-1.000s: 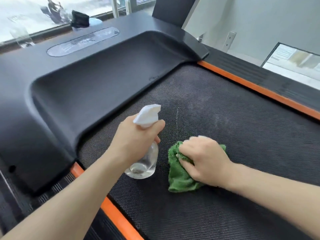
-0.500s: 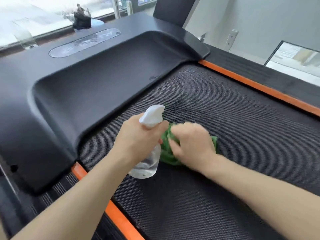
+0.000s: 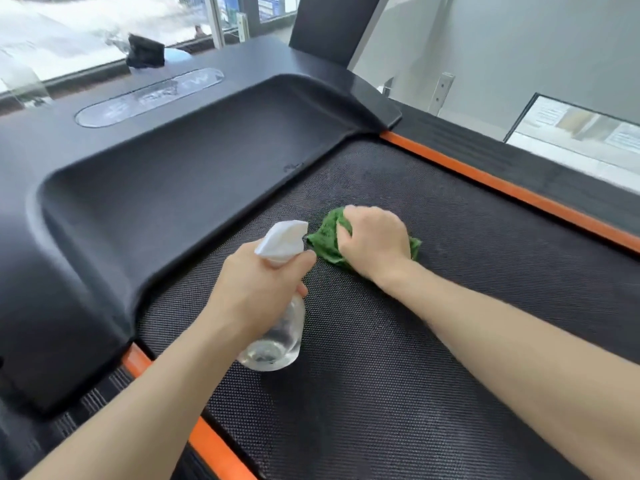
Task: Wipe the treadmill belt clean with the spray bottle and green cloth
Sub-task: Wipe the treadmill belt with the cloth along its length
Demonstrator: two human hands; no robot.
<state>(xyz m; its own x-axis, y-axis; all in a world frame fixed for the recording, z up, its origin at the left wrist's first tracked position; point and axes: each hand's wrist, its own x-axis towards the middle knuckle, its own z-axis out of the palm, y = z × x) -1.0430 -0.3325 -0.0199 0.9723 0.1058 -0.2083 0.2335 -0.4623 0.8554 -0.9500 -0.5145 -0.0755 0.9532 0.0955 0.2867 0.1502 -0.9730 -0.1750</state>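
Observation:
The black textured treadmill belt (image 3: pixel 433 341) fills the lower right of the view. My left hand (image 3: pixel 256 289) grips a clear spray bottle (image 3: pixel 277 341) with a white nozzle head, held a little above the belt near its left edge. Just beyond and to the right, my right hand (image 3: pixel 375 240) holds a bunched green cloth (image 3: pixel 327 237) and presses it onto the belt. Most of the cloth is hidden under that hand.
The black motor cover (image 3: pixel 156 188) rises at the belt's far end. Orange strips (image 3: pixel 512 192) and ribbed side rails border the belt on both sides. A black upright post (image 3: pixel 329 22) stands at the back, with a window behind and a framed board (image 3: pixel 581 129) at right.
My right hand has slid the green cloth away from me along the belt, toward the motor cover. The left hand has kept hold of the bottle in about the same place.

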